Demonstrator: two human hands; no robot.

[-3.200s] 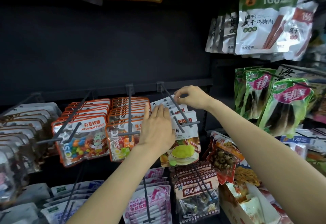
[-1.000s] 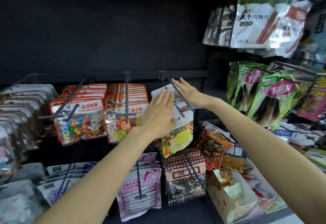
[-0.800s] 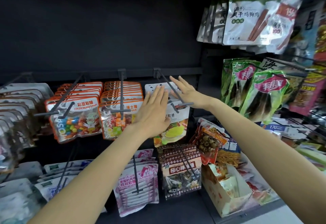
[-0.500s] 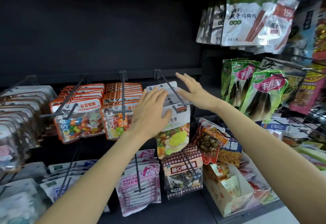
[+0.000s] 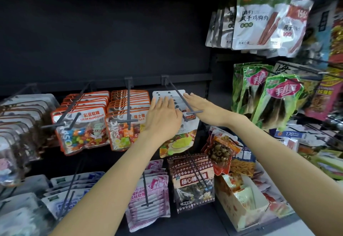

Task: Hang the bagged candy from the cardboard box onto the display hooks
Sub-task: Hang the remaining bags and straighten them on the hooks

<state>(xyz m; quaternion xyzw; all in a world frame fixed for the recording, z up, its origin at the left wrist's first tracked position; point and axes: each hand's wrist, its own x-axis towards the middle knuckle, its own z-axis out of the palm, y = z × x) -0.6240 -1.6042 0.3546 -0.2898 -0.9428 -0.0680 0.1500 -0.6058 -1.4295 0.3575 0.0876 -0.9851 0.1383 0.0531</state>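
Both hands flat on the row of white fruit-candy bags (image 5: 179, 133) hanging on the rightmost display hook (image 5: 178, 96) of the middle row. Left hand (image 5: 163, 116) lies fingers-straight over the front bag's header, nothing gripped. Right hand (image 5: 201, 108) also released, fingers extended, palm against the right edge of the stack just beside the hook's end bar. Looks like squaring up the stack, not hanging a new bag.

Cardboard box (image 5: 241, 204) sits low right on the bottom shelf, open, more bags visible inside, so stock is likely left to hang.

Risks from here, my read:
- Push too hard toward the back panel and the bags bunch or fan unevenly; headers look thin and could crease.
- Front bag sits near the hook tip. A sideways nudge from the right hand could tear the punch hole or slip it off the end.
- Left forearm crosses in front of the orange bean-candy bags (image 5: 81, 128) next door; pulling out carelessly could snag them.
- Reaching for the box means passing the red snack packs (image 5: 220, 148) hanging loose above it.
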